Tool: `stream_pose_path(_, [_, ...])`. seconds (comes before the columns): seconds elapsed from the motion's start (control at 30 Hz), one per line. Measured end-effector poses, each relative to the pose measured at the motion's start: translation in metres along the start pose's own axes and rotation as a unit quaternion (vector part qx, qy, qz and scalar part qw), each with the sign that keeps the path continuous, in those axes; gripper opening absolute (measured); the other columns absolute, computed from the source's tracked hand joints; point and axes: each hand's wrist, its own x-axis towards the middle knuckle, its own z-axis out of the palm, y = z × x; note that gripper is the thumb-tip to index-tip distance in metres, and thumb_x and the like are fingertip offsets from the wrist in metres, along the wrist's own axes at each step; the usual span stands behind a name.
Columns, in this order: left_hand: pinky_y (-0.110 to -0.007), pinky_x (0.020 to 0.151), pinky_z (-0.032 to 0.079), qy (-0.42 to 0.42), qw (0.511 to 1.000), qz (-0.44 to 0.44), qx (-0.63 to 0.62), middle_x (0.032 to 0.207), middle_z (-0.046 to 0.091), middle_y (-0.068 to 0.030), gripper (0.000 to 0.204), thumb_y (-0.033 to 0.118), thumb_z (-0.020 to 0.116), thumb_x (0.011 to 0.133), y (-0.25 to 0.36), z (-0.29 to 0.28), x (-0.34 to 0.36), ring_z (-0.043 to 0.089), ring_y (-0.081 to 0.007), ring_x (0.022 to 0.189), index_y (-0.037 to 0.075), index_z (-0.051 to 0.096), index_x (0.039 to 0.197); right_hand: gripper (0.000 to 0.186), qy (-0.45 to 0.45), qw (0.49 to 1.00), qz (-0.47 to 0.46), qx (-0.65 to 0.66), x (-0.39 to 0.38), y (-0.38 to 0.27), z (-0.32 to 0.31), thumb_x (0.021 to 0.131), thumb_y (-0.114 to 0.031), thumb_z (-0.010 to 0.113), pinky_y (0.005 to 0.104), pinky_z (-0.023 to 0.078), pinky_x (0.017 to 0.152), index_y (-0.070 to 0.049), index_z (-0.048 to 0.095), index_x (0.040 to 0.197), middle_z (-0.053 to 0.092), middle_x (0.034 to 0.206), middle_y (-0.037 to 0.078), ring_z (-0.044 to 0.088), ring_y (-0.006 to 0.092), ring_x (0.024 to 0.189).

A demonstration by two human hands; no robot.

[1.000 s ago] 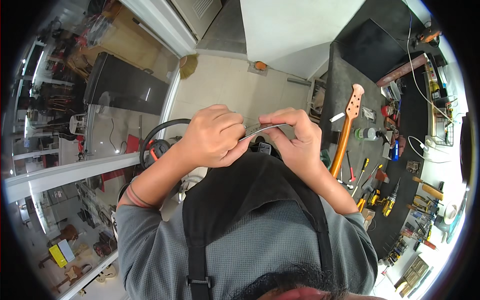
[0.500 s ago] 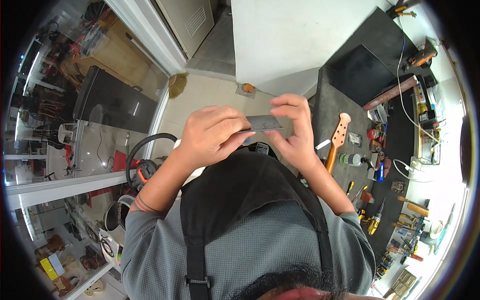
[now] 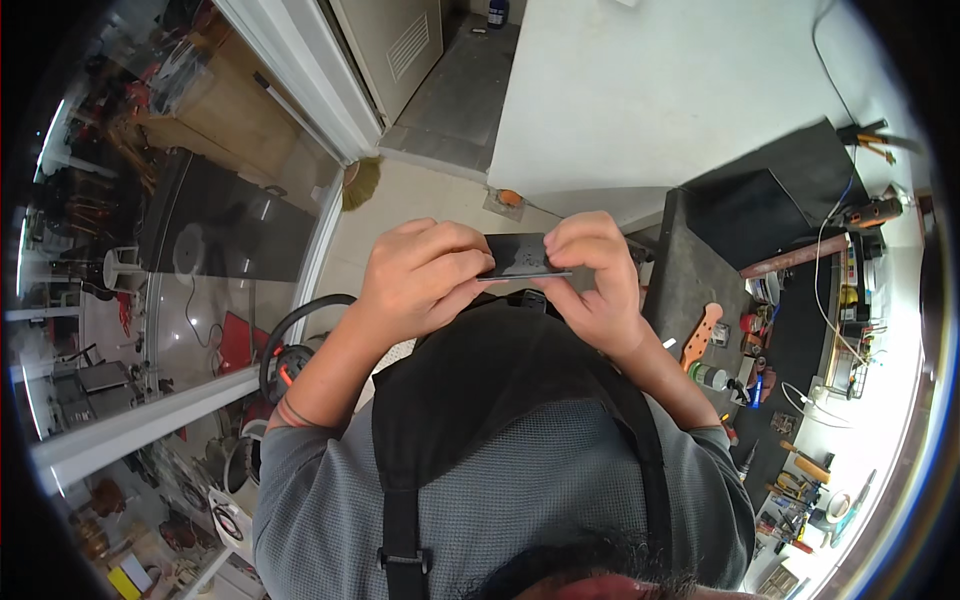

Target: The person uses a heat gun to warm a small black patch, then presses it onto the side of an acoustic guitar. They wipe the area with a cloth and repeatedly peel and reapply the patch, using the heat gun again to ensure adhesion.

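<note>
Between my two hands, in front of my chest, is a folded sheet of dark grey sandpaper (image 3: 518, 256) with lighter printed marks on its face. My left hand (image 3: 415, 278) is closed on its left end, fingers above and thumb below. At the other end my right hand (image 3: 600, 285) pinches the sheet between its fingers and thumb. The near edge shows layers lying one over the other. My fingers hide both ends of the sheet.
To the right a guitar headstock (image 3: 703, 335) lies on a dark workbench (image 3: 690, 240), by a clear jar (image 3: 710, 377). Hand tools (image 3: 800, 485) line the wall side. A black vacuum hose (image 3: 275, 345) curves beside my left arm. A broom (image 3: 362, 183) stands by the glass partition.
My right hand has closed from spread fingers onto the right end of the sandpaper. The left hand keeps its hold. My view has shifted, so the bench sits farther right and lower.
</note>
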Motion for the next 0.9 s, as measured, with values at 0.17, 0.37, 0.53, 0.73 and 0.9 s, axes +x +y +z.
stream_pose_path(0.17, [-0.032,0.074,0.058,0.096,0.956,-0.143,-0.236,0.111,0.079,-0.0172,0.024,0.010,0.091,0.091,-0.064,-0.023,-0.006,0.076,-0.0209,0.090,0.001,0.073,0.105,0.042,-0.022,0.996,0.070,0.055,0.073,0.033,0.036,0.083,0.004,0.092,0.0419,0.055,0.098,-0.008,0.067,0.114,0.071,0.111,0.009,0.070,0.0291,0.106])
stream_pose_path(0.37, [-0.022,0.063,0.042,0.038,0.929,-0.279,-0.241,0.119,0.076,-0.0115,0.023,0.003,0.090,0.092,-0.118,-0.067,-0.008,0.057,-0.0043,0.074,0.000,0.073,0.106,0.034,-0.062,0.990,0.100,0.076,0.130,0.049,0.067,0.088,0.005,0.089,0.0367,0.057,0.094,-0.006,0.071,0.114,0.073,0.113,0.010,0.072,0.0261,0.102])
stream_pose_path(0.53, [-0.023,0.057,0.034,0.119,0.854,-0.409,-0.300,0.089,0.073,0.0001,0.019,0.006,0.088,0.098,-0.129,-0.087,-0.021,0.046,-0.0003,0.066,0.004,0.070,0.099,0.046,-0.102,0.958,0.166,0.211,0.164,0.073,0.096,0.096,0.004,0.083,0.0356,0.056,0.096,-0.003,0.062,0.137,0.070,0.125,0.009,0.069,0.0194,0.112])
stream_pose_path(0.73, [-0.022,0.063,0.053,0.269,0.721,-0.476,-0.425,0.099,0.082,-0.0085,0.018,0.009,0.084,0.103,-0.121,-0.105,-0.002,0.072,-0.0082,0.077,0.004,0.068,0.111,0.062,-0.213,0.791,0.397,0.414,0.211,0.093,0.114,0.108,-0.001,0.070,0.0359,0.052,0.109,0.002,0.040,0.162,0.064,0.139,0.009,0.063,0.0166,0.128])
stream_pose_path(0.9, [-0.022,0.067,0.059,0.328,0.674,-0.498,-0.436,0.100,0.082,-0.0081,0.024,0.015,0.082,0.106,-0.127,-0.108,-0.005,0.078,-0.0125,0.080,0.003,0.067,0.120,0.074,-0.285,0.783,0.324,0.448,0.240,0.099,0.132,0.103,0.000,0.070,0.0350,0.053,0.108,0.003,0.037,0.169,0.059,0.148,0.010,0.063,0.0158,0.123])
